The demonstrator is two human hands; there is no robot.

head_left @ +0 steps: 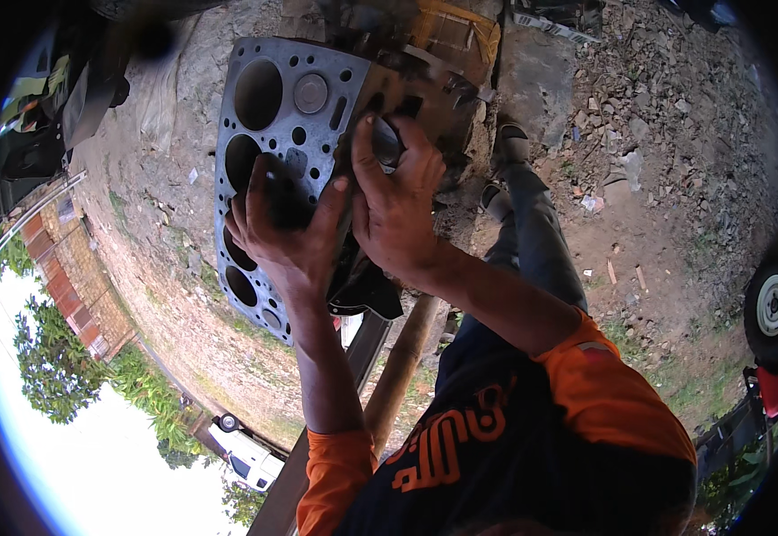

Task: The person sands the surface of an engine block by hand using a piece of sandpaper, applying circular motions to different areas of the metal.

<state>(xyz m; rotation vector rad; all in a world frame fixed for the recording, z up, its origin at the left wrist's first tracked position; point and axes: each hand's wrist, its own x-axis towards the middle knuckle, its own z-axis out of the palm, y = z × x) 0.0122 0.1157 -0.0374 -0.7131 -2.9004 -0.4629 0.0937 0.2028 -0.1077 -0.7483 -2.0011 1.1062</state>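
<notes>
A grey metal engine block [292, 125] lies before me, its flat face showing several large round bores and many smaller holes. My left hand [286, 255] is over the middle of that face, fingers and thumb curled around a dark area I cannot make out. At the block's right side, my right hand [398, 201] is closed on a roundish grey metal piece [387, 143], with fingers on both sides of it. The hand partly hides the piece, so its exact kind does not show.
A wooden pole [402, 366] and a dark beam [295, 473] run below the block. Stony ground [657, 179] spreads to the right, near my sandalled feet [505, 170]. A wheel [773, 304] stands at the far right, and a white vehicle [248, 456] at the lower left.
</notes>
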